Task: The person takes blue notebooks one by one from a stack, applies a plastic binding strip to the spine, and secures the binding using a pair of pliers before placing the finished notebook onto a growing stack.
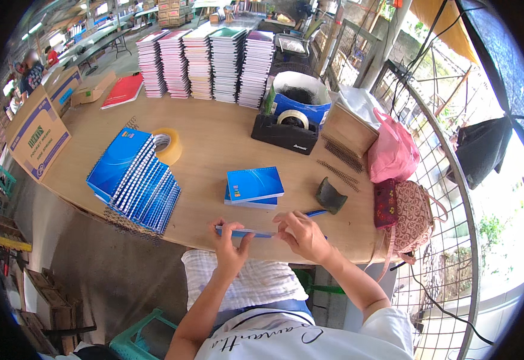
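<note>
A thin blue memo notebook is held nearly edge-on above the table's near edge. My left hand grips its left end between thumb and fingers. At its right end, the fingers of my right hand are pinched together; any small wire between them is too fine to make out. Just beyond lies a short stack of blue notebooks, its upper part set askew. A blue pen and a dark green curved piece lie past my right hand. To the left, spiral-bound blue notebooks lean in a fanned row.
Loose wire spirals lie at the right, near a black tape dispenser. A yellow tape roll touches the fanned notebooks' area. Tall notebook stacks line the back. Cardboard boxes stand left; a pink bag and patterned bag sit right.
</note>
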